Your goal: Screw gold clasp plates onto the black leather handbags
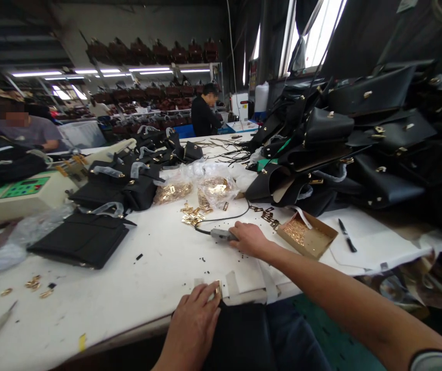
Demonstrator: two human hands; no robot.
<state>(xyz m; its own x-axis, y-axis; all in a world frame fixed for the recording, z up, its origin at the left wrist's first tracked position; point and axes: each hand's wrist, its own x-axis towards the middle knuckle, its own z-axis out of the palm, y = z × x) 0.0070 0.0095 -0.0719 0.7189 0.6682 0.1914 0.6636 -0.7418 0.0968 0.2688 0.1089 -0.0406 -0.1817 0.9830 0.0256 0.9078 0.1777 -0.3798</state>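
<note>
My right hand (250,239) is closed on the end of a grey corded tool (221,235), which lies low over the white table; it looks like a small electric screwdriver. Its black cord loops back toward the gold parts. At the table's front edge, my left hand (196,322) has its fingers pressed together on a gold rectangular clasp plate (218,290). That plate sits at the edge of a black leather piece (244,335) resting on my lap. Part of the leather is hidden under the hand.
Loose gold plates (193,214) and plastic bags of gold parts (215,190) lie beyond the tool. A cardboard box (321,238) of small fasteners and a black pen (346,236) are at right. Black handbags (84,239) stand left; more are piled right. Two co-workers sit farther back.
</note>
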